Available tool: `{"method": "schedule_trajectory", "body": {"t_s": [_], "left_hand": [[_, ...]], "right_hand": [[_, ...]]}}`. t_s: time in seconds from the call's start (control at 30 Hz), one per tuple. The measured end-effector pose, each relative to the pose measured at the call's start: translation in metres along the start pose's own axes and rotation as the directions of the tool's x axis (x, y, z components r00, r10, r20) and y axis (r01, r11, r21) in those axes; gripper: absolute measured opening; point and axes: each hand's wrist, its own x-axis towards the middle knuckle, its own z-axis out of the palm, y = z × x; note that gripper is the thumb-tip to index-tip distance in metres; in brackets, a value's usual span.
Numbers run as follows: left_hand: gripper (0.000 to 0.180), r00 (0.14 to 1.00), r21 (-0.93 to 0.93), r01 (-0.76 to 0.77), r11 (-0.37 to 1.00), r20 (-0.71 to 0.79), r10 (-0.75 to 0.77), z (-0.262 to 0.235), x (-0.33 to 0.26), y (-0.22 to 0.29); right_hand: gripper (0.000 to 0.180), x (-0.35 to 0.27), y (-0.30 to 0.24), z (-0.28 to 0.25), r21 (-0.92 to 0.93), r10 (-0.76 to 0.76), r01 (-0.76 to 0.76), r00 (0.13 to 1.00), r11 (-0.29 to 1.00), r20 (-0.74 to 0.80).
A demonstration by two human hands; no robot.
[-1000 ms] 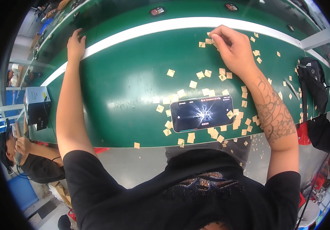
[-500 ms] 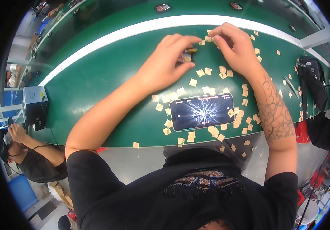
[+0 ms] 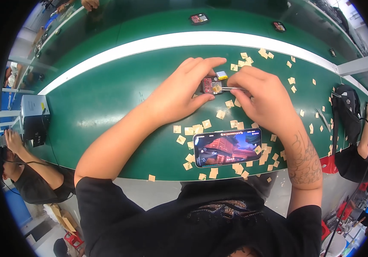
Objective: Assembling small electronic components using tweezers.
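Observation:
A small open electronic device (image 3: 209, 85) with a red circuit board lies between the thumb and fingers of my left hand (image 3: 179, 90), which steadies it on the green table. A silver-and-yellow battery-like block (image 3: 221, 76) stands out at its upper right. My right hand (image 3: 263, 92) pinches a pair of tweezers (image 3: 232, 89), their tips at a yellowish patch on the device. Small tan paper squares (image 3: 221, 114) lie scattered about both hands. Nearer to me, a smartphone (image 3: 229, 147) with a lit screen rests among more squares.
A white rail (image 3: 149, 52) runs behind the work area; beyond it lie similar devices (image 3: 199, 18). A second pair of tweezers (image 3: 323, 119) and a black bag (image 3: 347, 103) are at the right. A white-and-black box (image 3: 35, 111) stands left. Other people sit at both sides.
My right hand has come from the far paper squares to the device, where the tweezers now show. The left hand is closer round the device. The view has shifted, and the phone's picture differs.

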Motion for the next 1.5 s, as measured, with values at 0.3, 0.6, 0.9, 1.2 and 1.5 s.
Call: {"method": "schedule_trajectory", "body": {"t_s": [0.3, 0.6, 0.9, 1.2, 1.5], "left_hand": [[0.075, 0.995, 0.128, -0.082, 0.988, -0.052, 0.089, -0.002, 0.007, 0.002], [0.074, 0.994, 0.111, -0.077, 0.991, -0.064, 0.084, 0.001, 0.003, -0.001], [0.073, 0.995, 0.101, -0.074, 0.992, -0.056, 0.080, 0.007, 0.002, 0.004], [0.057, 0.996, 0.103, -0.073, 0.992, -0.041, 0.078, 0.005, 0.000, 0.005], [0.035, 0.985, 0.179, -0.169, 0.969, -0.003, 0.172, 0.003, -0.003, 0.002]], "right_hand": [[0.013, 0.003, -0.002, 0.009, -0.117, 0.069, -0.064, 0.997, 0.991, 0.035], [0.014, 0.000, 0.020, 0.007, 0.240, 0.158, -0.154, 0.988, 0.958, 0.005], [0.026, 0.009, 0.024, 0.023, 0.304, 0.171, -0.150, 0.984, 0.941, -0.044], [0.016, 0.007, 0.013, 0.010, 0.377, 0.359, -0.395, 0.919, 0.838, 0.163], [0.018, -0.005, 0.032, 0.000, 0.483, 0.207, -0.284, 0.956, 0.828, 0.206]]}}
